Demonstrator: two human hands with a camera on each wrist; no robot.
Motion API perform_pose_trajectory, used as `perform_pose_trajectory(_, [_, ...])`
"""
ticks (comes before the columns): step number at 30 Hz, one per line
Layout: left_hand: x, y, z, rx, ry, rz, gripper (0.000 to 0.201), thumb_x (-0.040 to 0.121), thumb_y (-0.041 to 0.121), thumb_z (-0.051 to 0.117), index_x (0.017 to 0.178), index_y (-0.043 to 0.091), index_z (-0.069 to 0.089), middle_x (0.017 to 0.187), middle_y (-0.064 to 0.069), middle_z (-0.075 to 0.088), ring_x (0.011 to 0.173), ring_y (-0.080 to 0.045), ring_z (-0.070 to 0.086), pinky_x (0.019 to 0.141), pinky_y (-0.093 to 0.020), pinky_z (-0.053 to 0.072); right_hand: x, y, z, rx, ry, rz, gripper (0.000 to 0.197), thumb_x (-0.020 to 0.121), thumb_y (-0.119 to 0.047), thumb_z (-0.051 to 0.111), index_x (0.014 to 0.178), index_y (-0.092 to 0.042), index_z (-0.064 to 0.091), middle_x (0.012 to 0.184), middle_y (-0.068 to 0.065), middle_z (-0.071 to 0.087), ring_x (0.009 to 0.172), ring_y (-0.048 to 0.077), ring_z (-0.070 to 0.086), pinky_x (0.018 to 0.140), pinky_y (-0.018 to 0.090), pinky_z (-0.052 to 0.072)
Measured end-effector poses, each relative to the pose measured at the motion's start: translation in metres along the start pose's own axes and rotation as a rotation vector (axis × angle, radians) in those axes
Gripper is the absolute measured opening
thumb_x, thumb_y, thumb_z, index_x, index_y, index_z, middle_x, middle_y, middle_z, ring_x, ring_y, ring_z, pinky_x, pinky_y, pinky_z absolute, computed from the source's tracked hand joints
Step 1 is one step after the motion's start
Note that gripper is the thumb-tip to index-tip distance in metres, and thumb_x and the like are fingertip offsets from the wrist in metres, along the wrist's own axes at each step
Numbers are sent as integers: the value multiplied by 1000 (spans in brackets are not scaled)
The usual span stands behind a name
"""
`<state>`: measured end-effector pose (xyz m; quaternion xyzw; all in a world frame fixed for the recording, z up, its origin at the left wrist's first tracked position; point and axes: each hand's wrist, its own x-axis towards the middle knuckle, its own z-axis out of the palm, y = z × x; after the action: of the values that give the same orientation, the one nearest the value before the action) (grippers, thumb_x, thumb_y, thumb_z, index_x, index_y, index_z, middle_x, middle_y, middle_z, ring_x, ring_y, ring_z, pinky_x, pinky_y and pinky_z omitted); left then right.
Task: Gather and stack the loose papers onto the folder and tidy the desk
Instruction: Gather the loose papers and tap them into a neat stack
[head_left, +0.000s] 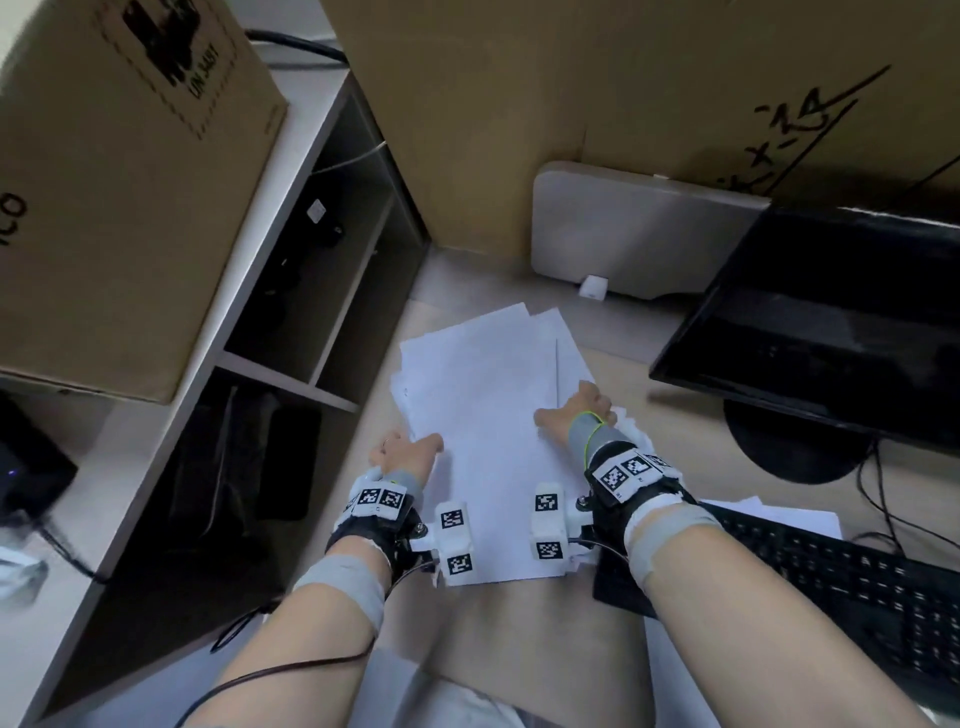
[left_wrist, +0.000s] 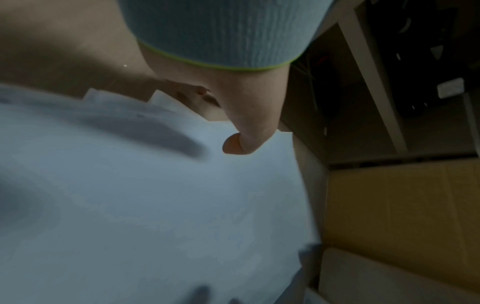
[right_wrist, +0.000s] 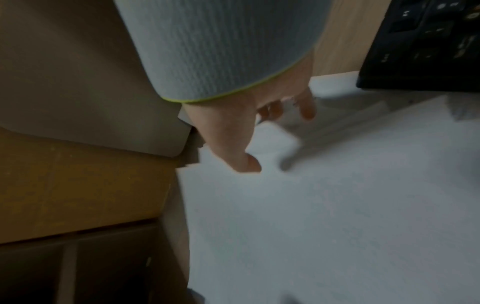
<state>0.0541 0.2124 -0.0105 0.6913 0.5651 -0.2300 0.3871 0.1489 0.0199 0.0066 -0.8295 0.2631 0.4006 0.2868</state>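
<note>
papers (head_left: 493, 415), uneven stack, mid-bench | left hand (head_left: 402, 452) and right hand (head_left: 576, 410) gripping opposite side edges, thumbs on top, likely squaring | folder unseen

Wooden desk (head_left: 618, 374), paper stack (head_left: 483, 395), keyboard (head_left: 852, 587), monitor base (head_left: 795, 447)

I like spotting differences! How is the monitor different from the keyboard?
The monitor stands tilted on a round base; the keyboard lies flat. The monitor's face is smooth and blank; the keyboard is covered in keys. The keyboard has paper tucked under it; the monitor does not. Both are black.
</note>
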Motion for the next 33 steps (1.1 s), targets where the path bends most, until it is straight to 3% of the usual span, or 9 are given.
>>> perform_pose_trajectory(4, [-10,10,-9,-30,-18,-45,89,55,41,66,134,10,40,121,-14,53,102,-38,54,81,-43,49,12,18,8,-118,43,236,108,75,-43,64,150,0,-1,154,18,5,146,34,10,119,43,17])
perform_pose_trajectory(7, [-9,20,-9,-144,-88,-69,80,58,32,68,128,2,45,116,-15,59,98,-36,59,69,-37,44,18,22,5,6,80,204,101,63,-35,70,145,-8,18,145,15,30,134,37,36,109,43,36])
perform_pose_trajectory(10, [-3,23,-7,-167,-150,-72,73,63,29,69,128,1,52,109,-12,61,89,-30,60,58,-31,39,24,21,2,121,-1,148,94,66,-27,70,143,-13,17,137,12,42,124,35,47,99,37,43])
perform_pose_trajectory(15, [5,13,7,-155,-142,-29,81,46,32,72,121,8,56,116,-12,63,101,-34,63,90,-42,53,43,39,21,189,-80,44,103,39,-43,68,135,-30,32,119,0,58,112,30,57,95,42,51])
perform_pose_trajectory(19, [-5,13,2,-228,-129,16,36,76,5,68,111,1,61,103,-15,68,76,-28,62,69,-30,49,8,25,15,264,-129,-67,91,70,-18,74,145,-21,23,111,0,55,103,26,59,92,33,49])
perform_pose_trajectory(22, [-12,14,-3,-283,-53,39,21,81,6,64,102,4,62,89,-10,62,59,-21,51,50,-24,39,2,21,10,271,-89,-66,93,78,-11,68,149,-18,9,114,1,47,108,26,55,99,36,46])
perform_pose_trajectory(26, [-19,11,-11,-359,-9,18,20,80,9,62,100,3,62,86,-8,56,59,-21,45,51,-24,36,-6,27,-2,233,-51,-52,94,79,-12,68,151,-24,8,132,6,51,120,27,52,99,32,42])
perform_pose_trajectory(29, [-22,5,-14,-338,-27,-3,22,77,9,62,98,1,61,84,-11,55,60,-22,44,54,-26,35,-12,37,-2,197,-123,-102,87,74,-16,72,146,-22,23,128,5,52,114,27,55,97,32,46])
perform_pose_trajectory(33, [-44,-16,-10,-325,-81,-20,11,80,7,60,89,3,54,68,-7,44,55,-21,36,51,-26,29,-23,62,-1,142,-293,-189,55,68,-27,81,117,-19,58,114,1,64,103,26,66,96,38,52])
